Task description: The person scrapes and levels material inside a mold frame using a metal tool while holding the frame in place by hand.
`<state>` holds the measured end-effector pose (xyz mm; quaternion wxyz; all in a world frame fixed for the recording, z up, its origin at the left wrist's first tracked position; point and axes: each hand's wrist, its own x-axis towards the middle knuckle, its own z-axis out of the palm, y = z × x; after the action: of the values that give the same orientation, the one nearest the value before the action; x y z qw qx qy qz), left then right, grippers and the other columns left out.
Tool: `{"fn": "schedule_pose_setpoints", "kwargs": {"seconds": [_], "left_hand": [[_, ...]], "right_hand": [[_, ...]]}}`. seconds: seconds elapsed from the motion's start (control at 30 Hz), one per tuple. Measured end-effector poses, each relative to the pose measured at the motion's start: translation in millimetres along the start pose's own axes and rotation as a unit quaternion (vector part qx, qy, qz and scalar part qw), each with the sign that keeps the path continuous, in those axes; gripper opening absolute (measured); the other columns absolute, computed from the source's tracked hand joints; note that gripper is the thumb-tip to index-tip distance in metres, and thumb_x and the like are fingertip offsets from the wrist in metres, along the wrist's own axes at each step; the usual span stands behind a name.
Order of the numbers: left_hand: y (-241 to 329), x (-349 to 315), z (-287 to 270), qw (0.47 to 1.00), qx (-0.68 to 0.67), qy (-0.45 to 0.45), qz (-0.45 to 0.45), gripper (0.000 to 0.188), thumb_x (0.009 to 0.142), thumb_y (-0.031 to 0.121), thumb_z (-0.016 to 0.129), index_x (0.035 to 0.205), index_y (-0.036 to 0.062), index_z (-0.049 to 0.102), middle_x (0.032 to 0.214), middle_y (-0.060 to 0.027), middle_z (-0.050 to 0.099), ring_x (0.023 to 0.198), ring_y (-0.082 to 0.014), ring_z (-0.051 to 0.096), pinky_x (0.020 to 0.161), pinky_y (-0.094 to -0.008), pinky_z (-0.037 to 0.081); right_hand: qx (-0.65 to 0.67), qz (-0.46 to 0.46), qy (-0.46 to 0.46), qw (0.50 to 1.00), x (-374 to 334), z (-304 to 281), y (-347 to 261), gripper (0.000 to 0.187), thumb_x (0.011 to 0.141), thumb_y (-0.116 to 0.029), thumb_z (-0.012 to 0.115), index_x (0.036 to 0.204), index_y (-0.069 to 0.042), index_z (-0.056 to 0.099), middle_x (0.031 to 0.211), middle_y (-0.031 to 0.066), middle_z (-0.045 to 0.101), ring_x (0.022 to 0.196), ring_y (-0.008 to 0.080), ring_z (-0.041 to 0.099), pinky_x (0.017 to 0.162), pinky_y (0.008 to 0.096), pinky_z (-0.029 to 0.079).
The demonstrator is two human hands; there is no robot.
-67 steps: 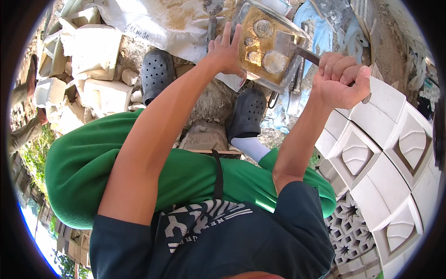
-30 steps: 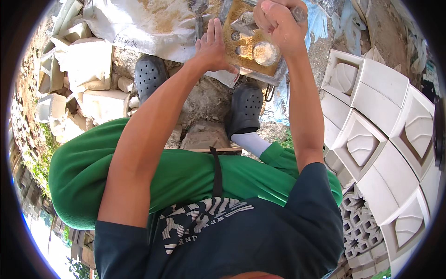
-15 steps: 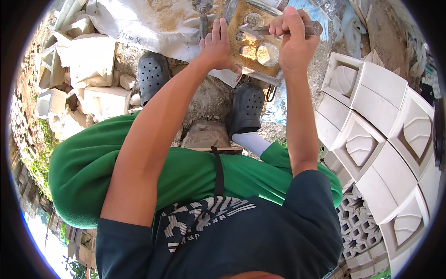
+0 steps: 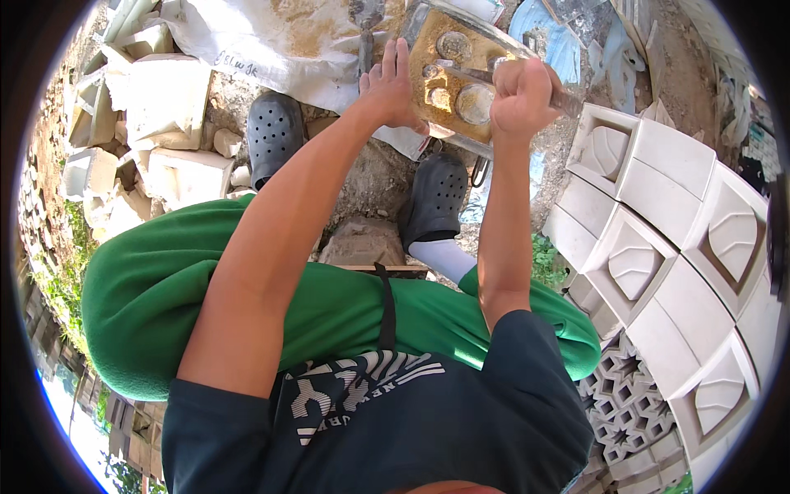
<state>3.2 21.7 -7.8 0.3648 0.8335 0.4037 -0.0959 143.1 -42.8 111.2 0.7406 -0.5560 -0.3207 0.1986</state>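
A rectangular mould (image 4: pixel 420 76) with metal side bars and a sandy yellow surface lies tilted at the top of the head view. Round pale discs (image 4: pixel 474 104) of different sizes show in its surface. My left hand (image 4: pixel 389 100) lies at the mould's left edge, fingers stretched out and thumb along its near corner. My right hand (image 4: pixel 522 103) is closed round the handle of a narrow flat-bladed hand tool (image 4: pixel 566 102). The tool's blade reaches leftward over the mould, low above or touching the sandy surface; I cannot tell which. My palm hides part of the handle.
A white sack (image 4: pixel 271 62) with yellow powder lies at the upper left, near a dark-handled tool (image 4: pixel 364 51). Broken pale blocks (image 4: pixel 169 95) are heaped left. Stacked cast blocks (image 4: pixel 671 165) and a star-patterned block (image 4: pixel 625 395) stand right. Blue plastic sheeting (image 4: pixel 535 29) lies beyond the mould.
My right hand has moved down and slightly left, with the tool's blade now slanting down to the right across the mould. My left hand has stayed almost still at the mould's edge.
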Motion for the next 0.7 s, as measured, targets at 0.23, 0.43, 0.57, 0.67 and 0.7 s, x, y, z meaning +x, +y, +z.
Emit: {"fn": "schedule_pose_setpoints", "kwargs": {"seconds": [0.23, 0.43, 0.57, 0.67, 0.7], "left_hand": [[4, -6, -10, 1.000, 0.022, -0.015, -0.009, 0.157, 0.045, 0.055, 0.090, 0.148, 0.0012, -0.016, 0.156, -0.0259, -0.002, 0.139, -0.0456, 0.022, 0.110, -0.0536, 0.025], [1, -4, -3, 0.999, 0.029, -0.019, -0.012, 0.158, 0.045, 0.055, 0.090, 0.147, 0.0000, -0.016, 0.156, -0.0263, -0.002, 0.139, -0.0456, 0.022, 0.111, -0.0516, 0.025], [7, -3, -10, 0.999, 0.026, -0.015, -0.013, 0.157, 0.046, 0.055, 0.090, 0.148, 0.0019, -0.018, 0.156, -0.0252, -0.002, 0.139, -0.0460, 0.022, 0.111, -0.0529, 0.025], [8, -6, -13, 1.000, 0.020, -0.019, -0.015, 0.157, 0.046, 0.055, 0.090, 0.148, 0.0033, -0.019, 0.157, -0.0239, -0.002, 0.139, -0.0461, 0.022, 0.111, -0.0542, 0.024], [9, -5, -14, 0.999, 0.017, -0.027, -0.022, 0.157, 0.046, 0.054, 0.090, 0.148, 0.0040, -0.019, 0.157, -0.0232, -0.002, 0.139, -0.0460, 0.022, 0.111, -0.0550, 0.023]], "right_hand": [[0.156, -0.053, -0.037, 0.986, -10, -25, -25, 0.040, 0.083, -0.002, 0.047, 0.050, -0.008, 0.025, 0.046, 0.0007, 0.030, 0.040, 0.0104, 0.026, 0.040, 0.0290, 0.019], [0.092, -0.046, -0.002, 0.995, -15, -5, 4, 0.038, 0.085, -0.003, 0.047, 0.051, -0.006, 0.030, 0.047, 0.0010, 0.032, 0.042, 0.0098, 0.028, 0.041, 0.0285, 0.020], [0.113, -0.070, -0.021, 0.991, -23, -2, -13, 0.040, 0.086, -0.004, 0.048, 0.050, -0.006, 0.030, 0.047, 0.0015, 0.034, 0.041, 0.0093, 0.028, 0.041, 0.0286, 0.020], [0.087, -0.107, -0.026, 0.990, -30, 7, 10, 0.041, 0.087, -0.007, 0.049, 0.049, -0.005, 0.034, 0.047, 0.0029, 0.038, 0.042, 0.0098, 0.030, 0.041, 0.0284, 0.021], [0.044, -0.080, 0.007, 0.996, -31, 13, 15, 0.041, 0.088, -0.007, 0.048, 0.049, -0.004, 0.035, 0.047, 0.0034, 0.039, 0.042, 0.0102, 0.030, 0.041, 0.0282, 0.022]]}}
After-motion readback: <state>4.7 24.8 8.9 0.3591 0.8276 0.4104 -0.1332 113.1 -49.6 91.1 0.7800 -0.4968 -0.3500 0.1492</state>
